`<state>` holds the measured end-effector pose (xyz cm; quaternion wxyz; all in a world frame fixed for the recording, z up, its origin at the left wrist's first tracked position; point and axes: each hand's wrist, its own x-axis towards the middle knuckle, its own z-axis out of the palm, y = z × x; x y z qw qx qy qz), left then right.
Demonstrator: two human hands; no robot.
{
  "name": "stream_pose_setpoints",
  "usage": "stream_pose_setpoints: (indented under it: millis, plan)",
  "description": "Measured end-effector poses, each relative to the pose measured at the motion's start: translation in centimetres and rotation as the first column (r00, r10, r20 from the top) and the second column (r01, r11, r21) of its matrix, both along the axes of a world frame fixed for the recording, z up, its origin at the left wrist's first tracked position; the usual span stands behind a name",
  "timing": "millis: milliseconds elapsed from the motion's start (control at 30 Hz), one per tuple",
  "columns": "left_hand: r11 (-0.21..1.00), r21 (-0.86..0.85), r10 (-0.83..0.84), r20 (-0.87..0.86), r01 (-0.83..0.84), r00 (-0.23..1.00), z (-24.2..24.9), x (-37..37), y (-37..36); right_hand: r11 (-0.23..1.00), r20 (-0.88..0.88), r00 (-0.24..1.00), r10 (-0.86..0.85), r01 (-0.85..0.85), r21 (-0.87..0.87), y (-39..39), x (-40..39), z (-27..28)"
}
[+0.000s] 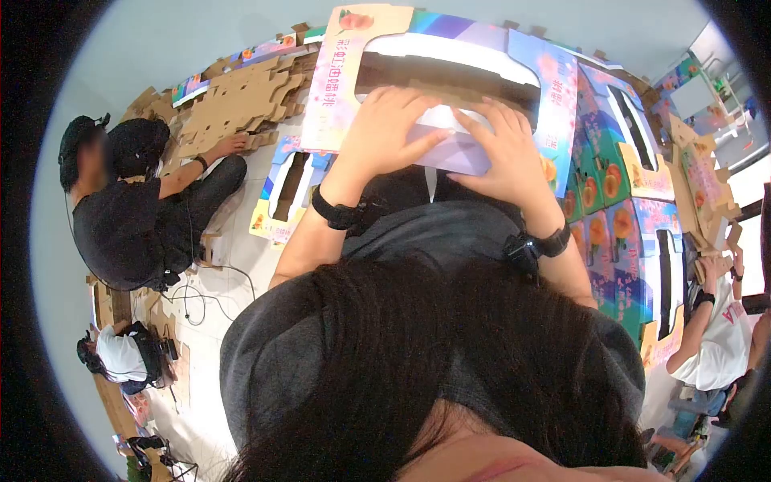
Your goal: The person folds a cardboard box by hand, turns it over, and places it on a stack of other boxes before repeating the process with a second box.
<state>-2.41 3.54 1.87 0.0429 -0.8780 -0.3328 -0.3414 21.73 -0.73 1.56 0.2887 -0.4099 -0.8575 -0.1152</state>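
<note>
Printed box (326, 96) is partly hidden beneath left hand (387, 132) and right hand (506, 153).

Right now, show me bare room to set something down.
Floor between the looping cable and the wearer's left shoulder is bare; so is a narrower strip between the seated co-worker and the small printed box. It is crowded on the right with stacked boxes, and ahead-left with flattened cardboard.

Bright, glare on pale floor (197, 386) | strong fisheye curve, black corners | far edges soft, grainy
</note>
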Motion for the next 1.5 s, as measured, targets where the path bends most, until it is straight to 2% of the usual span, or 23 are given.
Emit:
stream_pose_setpoints:
  millis: [100, 200, 300, 500, 800, 1100, 1300, 1400, 1433, 1500]
  plan:
    - [0.999, 0.022, 0.031, -0.026, -0.030, 0.999, 0.0, 0.0, 0.0, 0.974, -0.013, 0.975, 0.220, -0.219, 0.053, -0.2, 0.6, 1.1]
    - [0.995, 0.097, 0.028, 0.007, -0.028, 1.000, -0.5, -0.2, 0.5, 0.986, -0.026, 0.993, 0.117, -0.113, 0.126, -1.4, 1.2, 2.8]
    - [0.994, 0.079, 0.075, -0.016, -0.074, 0.997, -0.3, 0.0, -0.1, 0.997, -0.042, 0.999, -0.021, 0.024, 0.073, -1.6, 1.1, 2.2]
    - [0.992, 0.088, 0.095, 0.002, -0.094, 0.996, -1.1, 0.0, 0.0, 0.995, 0.036, 0.995, -0.092, 0.093, -0.020, -0.7, 1.1, 0.1]
    - [0.996, 0.050, 0.077, 0.035, -0.078, 0.996, -1.0, 0.0, -0.7, 0.996, 0.005, 0.996, -0.090, 0.090, 0.026, -1.2, 0.9, -0.1]
    - [0.990, 0.112, 0.082, 0.050, -0.087, 0.995, -1.3, -0.2, -1.6, 0.995, -0.004, 0.995, -0.099, 0.099, 0.033, -2.2, 0.4, 0.0]
    - [0.984, 0.134, 0.106, 0.061, -0.114, 0.992, -1.7, -0.3, -3.0, 0.999, -0.019, 0.999, -0.039, 0.039, -0.008, -3.3, 0.5, 0.9]
    - [0.973, 0.186, 0.124, 0.088, -0.138, 0.988, -2.0, -0.2, -3.5, 0.993, -0.245, 0.968, 0.049, -0.073, -0.090, -2.9, 0.8, 1.3]
    - [0.970, 0.192, 0.131, 0.101, -0.148, 0.986, -2.4, -0.1, -3.6, 0.947, -0.489, 0.866, 0.105, -0.237, -0.218, -3.0, 0.6, 1.4]
    - [0.965, 0.205, 0.141, 0.130, -0.166, 0.981, -3.1, 0.2, -3.9, 0.745, -0.866, 0.498, 0.045, -0.594, -0.303, -3.2, -0.3, 1.9]
